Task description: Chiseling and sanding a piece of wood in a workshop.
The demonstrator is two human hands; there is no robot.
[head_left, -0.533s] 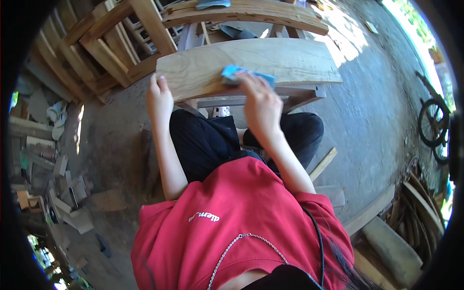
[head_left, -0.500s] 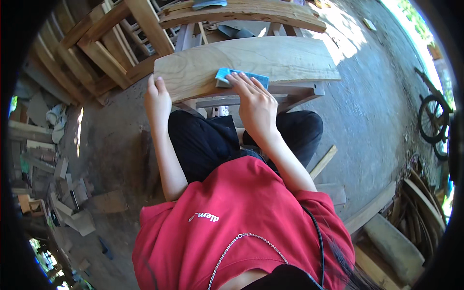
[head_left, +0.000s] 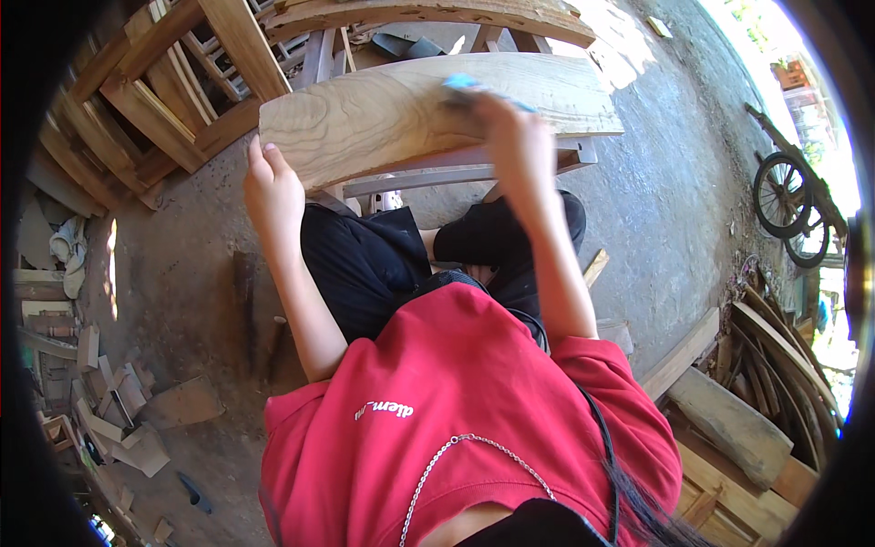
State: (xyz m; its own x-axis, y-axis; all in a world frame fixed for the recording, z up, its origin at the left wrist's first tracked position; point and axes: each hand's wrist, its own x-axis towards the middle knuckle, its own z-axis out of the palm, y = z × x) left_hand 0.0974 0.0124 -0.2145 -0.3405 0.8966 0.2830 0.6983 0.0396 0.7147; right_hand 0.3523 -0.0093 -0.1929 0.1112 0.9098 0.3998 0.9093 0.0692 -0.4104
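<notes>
A pale, slightly curved wooden board [head_left: 365, 123] lies across a low wooden stand [head_left: 428, 180] in front of my knees. My left hand [head_left: 275, 187] grips the board's left end, with the thumb at its near corner and the other fingers partly hidden. Smeared by motion, my right hand [head_left: 521, 150] is over the middle of the board. Under its fingers is a blue sanding block [head_left: 462, 84], mostly covered by the hand, against the board's upper face.
Beyond the board, a rough timber beam [head_left: 437, 14] rests on supports. Wooden frames [head_left: 173, 87] lean at the far left. Offcuts [head_left: 118, 415] litter the floor at left. Planks [head_left: 729, 428] and curved strips lie at right, with a wheeled cart [head_left: 786, 196] farther off.
My right hand has moved away from me and right, taking the sanding block from the board's near edge toward its far edge. My left hand keeps its grip; the whole view has shifted slightly.
</notes>
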